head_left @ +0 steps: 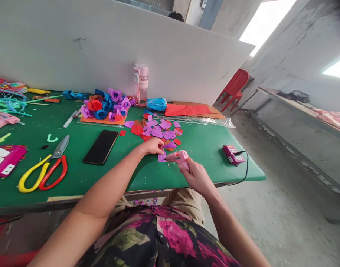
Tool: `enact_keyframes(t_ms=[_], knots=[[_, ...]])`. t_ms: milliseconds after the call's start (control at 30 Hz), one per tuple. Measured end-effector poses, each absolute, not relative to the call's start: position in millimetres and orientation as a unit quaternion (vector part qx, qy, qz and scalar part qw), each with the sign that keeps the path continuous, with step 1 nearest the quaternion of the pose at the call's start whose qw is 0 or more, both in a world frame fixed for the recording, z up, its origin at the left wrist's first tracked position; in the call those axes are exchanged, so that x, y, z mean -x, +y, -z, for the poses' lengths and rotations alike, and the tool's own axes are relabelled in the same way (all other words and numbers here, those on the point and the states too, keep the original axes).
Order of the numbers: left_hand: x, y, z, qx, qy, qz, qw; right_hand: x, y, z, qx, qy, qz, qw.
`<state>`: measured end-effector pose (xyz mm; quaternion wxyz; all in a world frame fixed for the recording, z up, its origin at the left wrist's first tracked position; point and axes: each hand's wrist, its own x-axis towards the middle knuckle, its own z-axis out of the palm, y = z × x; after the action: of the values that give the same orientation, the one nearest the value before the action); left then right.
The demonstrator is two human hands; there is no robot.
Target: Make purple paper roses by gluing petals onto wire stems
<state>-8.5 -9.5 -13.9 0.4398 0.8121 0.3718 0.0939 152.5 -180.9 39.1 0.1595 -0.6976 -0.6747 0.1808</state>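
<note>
Purple paper petals [157,132], mixed with red and brown pieces, lie scattered before a pale upright board [103,44] on a long green surface [214,129]. To their left, paper flowers [105,106] in purple, blue and red are heaped on an orange sheet [94,120], while a red strip [188,109] lies just beyond the petals at right. Large scissors [59,149] with one yellow and one red handle rest at far left; a pink bottle [141,84] stands near the board, and a dark phone [101,147] lies face up. The grip of the right hand [197,174] is wrapped around a pink glue gun [181,157], its nozzle just beside a small purple piece [161,158]. Above that piece, the left hand [153,145] has its fingertips drawn close together; whether they hold any paper cannot be told.
</note>
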Motion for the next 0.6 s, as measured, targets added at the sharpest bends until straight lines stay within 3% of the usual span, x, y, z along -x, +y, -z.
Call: enact_keyframes(t_ms=[600], knots=[[9.0, -11.0, 11.9, -0.81, 0.371, -0.094, 0.445, -146.1, -179.8, -40.3, 0.689, -0.685, -0.186, 0.15]])
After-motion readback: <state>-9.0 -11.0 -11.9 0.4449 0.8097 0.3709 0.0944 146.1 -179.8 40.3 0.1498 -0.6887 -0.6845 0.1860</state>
